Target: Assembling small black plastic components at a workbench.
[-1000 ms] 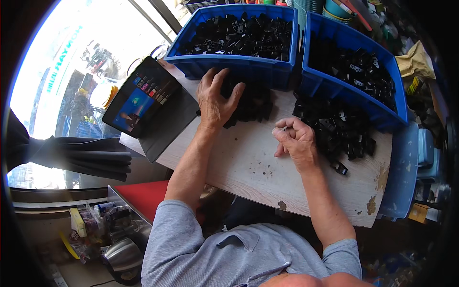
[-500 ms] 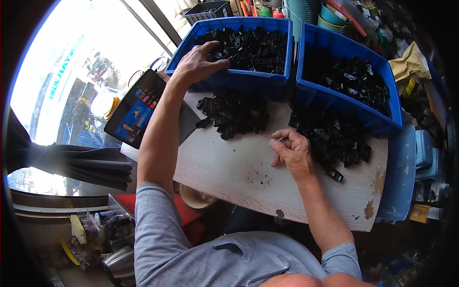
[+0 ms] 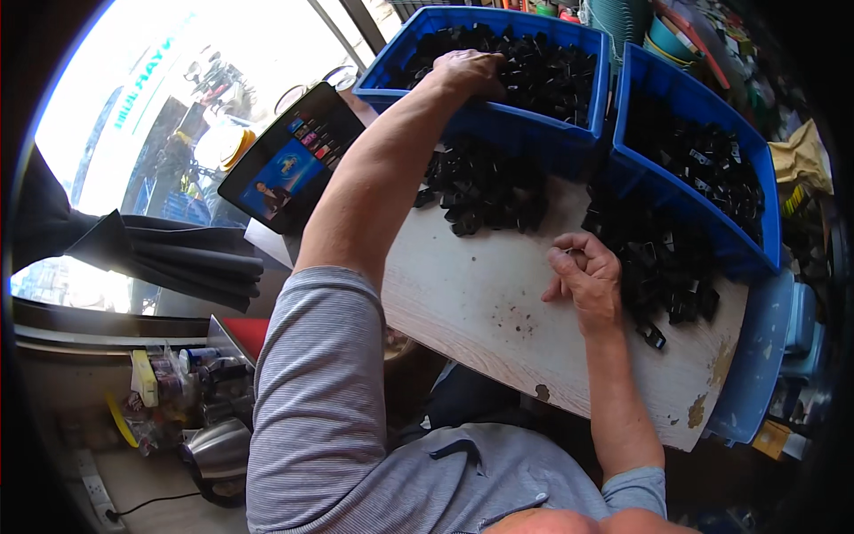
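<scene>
My left hand reaches over the near rim of the left blue bin, its fingers down among small black plastic parts and mostly hidden. Below that bin a loose heap of black parts lies on the pale worktable. My right hand hovers over or rests on the table, fingers curled and thumb pressed to the forefinger; anything between them is too small to make out. Beside it spreads a second heap of black parts, with one part at its near edge.
Another blue bin of black parts stands at the right. A tablet with a lit screen leans by the window, left of my forearm. A translucent blue tub adjoins the table's right edge. A metal kettle sits at lower left.
My left hand has gone from spread above the bin's near left side down into the parts, farther in. My right hand keeps its curled pose. The whole view has shifted.
</scene>
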Tool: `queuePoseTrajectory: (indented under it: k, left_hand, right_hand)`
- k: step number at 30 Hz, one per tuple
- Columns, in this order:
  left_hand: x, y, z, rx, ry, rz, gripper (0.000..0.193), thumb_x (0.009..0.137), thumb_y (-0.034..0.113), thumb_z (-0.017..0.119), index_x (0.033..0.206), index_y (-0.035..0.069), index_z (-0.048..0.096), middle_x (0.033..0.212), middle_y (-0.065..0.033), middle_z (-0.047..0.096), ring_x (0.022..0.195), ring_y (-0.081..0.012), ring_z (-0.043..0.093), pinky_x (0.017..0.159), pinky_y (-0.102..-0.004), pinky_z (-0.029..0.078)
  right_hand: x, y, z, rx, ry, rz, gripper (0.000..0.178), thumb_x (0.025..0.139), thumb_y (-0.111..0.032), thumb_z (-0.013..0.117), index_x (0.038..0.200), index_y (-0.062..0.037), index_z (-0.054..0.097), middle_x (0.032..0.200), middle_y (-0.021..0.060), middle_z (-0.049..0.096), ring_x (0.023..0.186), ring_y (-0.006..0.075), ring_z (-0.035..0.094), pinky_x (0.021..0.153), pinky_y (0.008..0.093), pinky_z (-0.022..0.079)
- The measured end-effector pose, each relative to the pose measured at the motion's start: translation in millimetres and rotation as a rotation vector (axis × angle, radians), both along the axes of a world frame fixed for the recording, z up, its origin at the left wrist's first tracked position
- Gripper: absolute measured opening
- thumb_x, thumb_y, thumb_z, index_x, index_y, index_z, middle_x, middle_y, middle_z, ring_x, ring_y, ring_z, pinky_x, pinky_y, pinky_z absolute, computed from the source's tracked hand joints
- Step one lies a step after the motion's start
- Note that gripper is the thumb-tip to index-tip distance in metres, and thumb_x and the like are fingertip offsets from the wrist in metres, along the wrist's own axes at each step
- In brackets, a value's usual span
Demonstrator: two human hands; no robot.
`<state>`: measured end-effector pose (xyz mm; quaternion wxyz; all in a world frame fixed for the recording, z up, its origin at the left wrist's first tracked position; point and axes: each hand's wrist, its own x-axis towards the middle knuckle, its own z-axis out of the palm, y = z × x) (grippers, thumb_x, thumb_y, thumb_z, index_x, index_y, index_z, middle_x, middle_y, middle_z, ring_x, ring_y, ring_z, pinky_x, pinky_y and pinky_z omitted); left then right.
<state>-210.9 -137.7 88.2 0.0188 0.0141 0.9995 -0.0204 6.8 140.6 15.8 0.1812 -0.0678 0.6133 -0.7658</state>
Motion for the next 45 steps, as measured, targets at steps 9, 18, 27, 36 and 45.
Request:
queuePoseTrajectory:
  k: [9,18,27,36,45]
  left_hand:
    - [8.1,3.8,9.4,0.005,-0.12,0.13,0.065,0.075,0.038,0.069,0.139,0.036,0.056,0.131,-0.0049,0.067,0.123,-0.0259,0.062,0.101,-0.0415,0.051]
    - [8.0,-4.9,4.7,0.165,-0.028,0.141,0.057,0.077,0.037,0.07,0.133,0.035,0.064,0.131,-0.0048,0.067,0.122,-0.0247,0.063,0.103,-0.0398,0.051]
    - [5.6,-9.8,10.2,0.287,0.201,0.064,0.052,0.07,0.04,0.074,0.121,0.029,0.072,0.117,-0.0075,0.073,0.112,-0.0278,0.068,0.099,-0.0395,0.053]
    - [21.8,-15.1,26.1,0.613,0.51,0.09,0.055,0.073,0.038,0.08,0.121,0.013,0.071,0.099,-0.0136,0.075,0.086,-0.0232,0.073,0.083,-0.0337,0.057]
    - [90.0,-4.0,36.0,0.898,0.773,-0.006,0.037,0.079,0.024,0.08,0.11,0.006,0.071,0.092,-0.0086,0.073,0.084,-0.0159,0.069,0.078,-0.0302,0.055]
  right_hand:
    - [1.1,-1.7,-3.5,-0.004,0.011,0.004,0.024,0.09,-0.015,0.073,0.104,0.0019,0.063,0.055,-0.0017,0.049,0.045,0.0105,0.053,0.048,0.0283,0.053]
    - [0.3,-3.4,-9.7,0.0,0.033,0.009,0.025,0.09,-0.017,0.074,0.104,0.0019,0.064,0.055,-0.0014,0.048,0.045,0.0102,0.052,0.048,0.031,0.054]
    - [-0.7,-3.5,-1.7,0.011,0.025,-0.013,0.022,0.09,-0.013,0.072,0.103,0.0022,0.064,0.057,-0.0012,0.052,0.045,0.0093,0.052,0.047,0.0272,0.052]
    - [2.6,-1.2,-1.4,-0.013,0.008,0.015,0.019,0.09,-0.012,0.071,0.102,0.0013,0.063,0.063,-0.001,0.057,0.047,0.0082,0.055,0.046,0.0241,0.05]
    - [0.7,-0.2,-2.7,0.009,-0.024,0.026,0.02,0.09,-0.013,0.071,0.101,0.0014,0.063,0.064,0.0001,0.058,0.049,0.0095,0.057,0.048,0.0257,0.052]
